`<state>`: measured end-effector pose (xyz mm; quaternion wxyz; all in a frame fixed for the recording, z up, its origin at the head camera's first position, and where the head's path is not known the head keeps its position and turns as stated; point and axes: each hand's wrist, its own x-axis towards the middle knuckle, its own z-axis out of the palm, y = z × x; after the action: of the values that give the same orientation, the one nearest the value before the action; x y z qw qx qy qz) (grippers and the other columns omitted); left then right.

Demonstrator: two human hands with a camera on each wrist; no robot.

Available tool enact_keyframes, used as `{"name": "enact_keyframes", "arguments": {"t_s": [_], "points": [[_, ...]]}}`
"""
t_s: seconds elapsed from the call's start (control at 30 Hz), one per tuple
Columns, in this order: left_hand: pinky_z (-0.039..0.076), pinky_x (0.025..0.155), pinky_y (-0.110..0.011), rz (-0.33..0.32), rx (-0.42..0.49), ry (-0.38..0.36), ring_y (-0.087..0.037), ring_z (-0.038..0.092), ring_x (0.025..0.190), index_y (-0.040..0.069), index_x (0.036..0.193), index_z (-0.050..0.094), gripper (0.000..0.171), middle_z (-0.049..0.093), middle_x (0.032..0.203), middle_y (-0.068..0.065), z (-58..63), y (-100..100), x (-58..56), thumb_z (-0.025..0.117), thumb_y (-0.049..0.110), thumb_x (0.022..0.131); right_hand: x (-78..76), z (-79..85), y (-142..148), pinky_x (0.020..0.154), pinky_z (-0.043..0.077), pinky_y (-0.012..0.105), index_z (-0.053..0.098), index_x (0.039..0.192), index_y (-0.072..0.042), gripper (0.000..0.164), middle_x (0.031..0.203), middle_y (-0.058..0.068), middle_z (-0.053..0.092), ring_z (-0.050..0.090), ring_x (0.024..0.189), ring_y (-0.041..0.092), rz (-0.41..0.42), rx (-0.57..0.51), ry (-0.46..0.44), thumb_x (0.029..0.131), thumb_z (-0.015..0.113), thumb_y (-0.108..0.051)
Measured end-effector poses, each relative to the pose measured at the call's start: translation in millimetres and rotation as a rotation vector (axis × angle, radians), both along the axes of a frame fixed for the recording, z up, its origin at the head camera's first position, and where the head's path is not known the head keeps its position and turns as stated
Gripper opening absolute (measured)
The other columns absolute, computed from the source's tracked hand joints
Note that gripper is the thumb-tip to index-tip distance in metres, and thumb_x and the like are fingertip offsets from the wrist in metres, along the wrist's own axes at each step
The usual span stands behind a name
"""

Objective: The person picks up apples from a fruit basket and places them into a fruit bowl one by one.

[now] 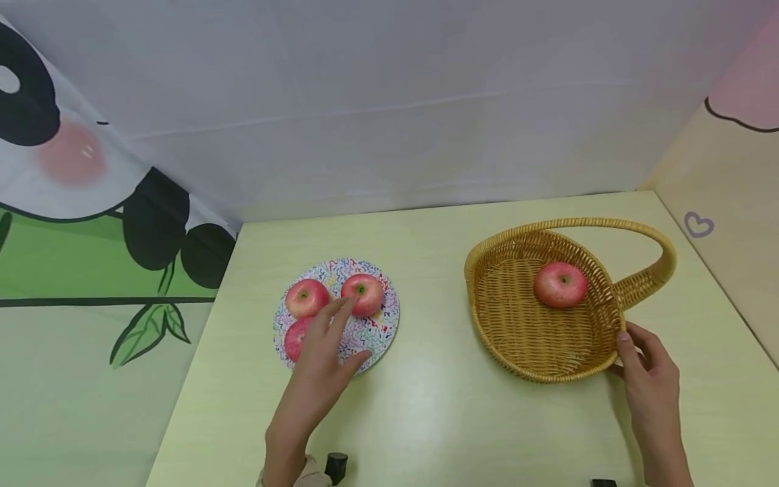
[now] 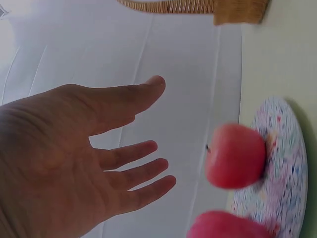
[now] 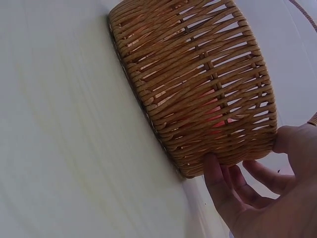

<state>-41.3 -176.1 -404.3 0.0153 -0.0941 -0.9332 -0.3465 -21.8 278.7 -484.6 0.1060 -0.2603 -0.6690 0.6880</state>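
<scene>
My left hand hovers over a patterned round plate, thumb and fingers spread with nothing between them. Three red apples lie on that plate: one at the right near my fingertips, one at the back left, and one partly hidden behind the hand. In the left wrist view the open palm faces the apple. My right hand grips the near right rim of a woven basket, thumb on top and fingers against the outer side. Inside the basket sits one apple.
The basket's tall handle arches over its back and right side. Both plate and basket stand on a pale table. Behind rises a white cloth, with a cartoon-printed panel on the left and a beige one at right.
</scene>
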Motion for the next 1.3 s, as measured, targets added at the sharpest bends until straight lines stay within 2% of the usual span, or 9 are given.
{"name": "enact_keyframes", "arguments": {"t_s": [0.23, 0.37, 0.67, 0.87, 1.0, 1.13, 1.3], "points": [[0.052, 0.112, -0.048, -0.164, 0.044, -0.008, -0.021, 0.041, 0.149, 0.03, 0.16, 0.04, 0.082, 0.041, 0.16, 0.003, 0.7, 32, -9.2, 0.082, 0.019, 0.091, -0.3, 0.0, 1, 0.069, 0.056, 0.011, 0.062, 0.14, -0.011, 0.04, 0.116, -0.013, 0.062, 0.065, 0.096, -0.004, -0.001, 0.009, -0.018, 0.104, 0.064, -0.027], [0.049, 0.116, -0.045, -0.259, 0.081, -0.014, -0.016, 0.043, 0.147, 0.03, 0.159, 0.042, 0.078, 0.045, 0.157, 0.007, 0.5, 48, -16.4, 0.081, 0.02, 0.092, 1.0, -0.5, 1, 0.068, 0.056, 0.011, 0.061, 0.14, -0.011, 0.04, 0.117, -0.013, 0.062, 0.065, 0.096, -0.004, 0.002, 0.01, -0.016, 0.104, 0.064, -0.026], [0.041, 0.122, -0.041, -0.506, 0.155, -0.004, -0.014, 0.044, 0.148, 0.026, 0.16, 0.041, 0.069, 0.047, 0.156, 0.004, 2.1, 98, -31.9, 0.073, 0.023, 0.099, 1.3, 0.0, 2, 0.069, 0.057, 0.012, 0.06, 0.142, -0.009, 0.042, 0.119, -0.011, 0.062, 0.066, 0.096, -0.003, 0.03, 0.005, 0.019, 0.104, 0.064, -0.026], [0.041, 0.122, -0.035, -0.636, 0.201, -0.047, -0.014, 0.041, 0.15, 0.023, 0.162, 0.036, 0.073, 0.042, 0.162, 0.0, -0.6, 144, -45.7, 0.073, 0.024, 0.099, 1.2, 2.5, 4, 0.068, 0.057, 0.012, 0.059, 0.143, -0.008, 0.043, 0.119, -0.011, 0.062, 0.065, 0.096, -0.002, 0.031, 0.012, 0.035, 0.104, 0.064, -0.025], [0.038, 0.124, -0.036, -0.645, 0.168, -0.068, -0.018, 0.031, 0.157, 0.025, 0.164, 0.032, 0.076, 0.037, 0.165, -0.001, -7.2, 176, -58.5, 0.073, 0.027, 0.099, 0.6, 3.1, 4, 0.068, 0.057, 0.012, 0.06, 0.143, -0.009, 0.043, 0.119, -0.011, 0.061, 0.064, 0.097, -0.002, 0.014, 0.012, 0.029, 0.104, 0.064, -0.027], [0.038, 0.124, -0.039, -0.577, 0.105, -0.055, -0.023, 0.033, 0.157, 0.02, 0.164, 0.03, 0.08, 0.037, 0.165, -0.006, -16.5, 198, -71.8, 0.075, 0.026, 0.098, 1.3, 1.1, 2, 0.068, 0.057, 0.012, 0.06, 0.144, -0.01, 0.043, 0.12, -0.012, 0.061, 0.064, 0.099, -0.002, 0.019, -0.006, 0.02, 0.104, 0.063, -0.027], [0.039, 0.123, -0.041, -0.516, 0.092, -0.077, -0.022, 0.032, 0.157, 0.022, 0.165, 0.027, 0.083, 0.032, 0.168, -0.007, -25.0, 212, -83.3, 0.075, 0.028, 0.098, 1.8, 0.2, 1, 0.069, 0.056, 0.011, 0.058, 0.145, -0.011, 0.044, 0.12, -0.013, 0.06, 0.063, 0.1, -0.002, 0.029, 0.021, 0.006, 0.105, 0.062, -0.029]]}}
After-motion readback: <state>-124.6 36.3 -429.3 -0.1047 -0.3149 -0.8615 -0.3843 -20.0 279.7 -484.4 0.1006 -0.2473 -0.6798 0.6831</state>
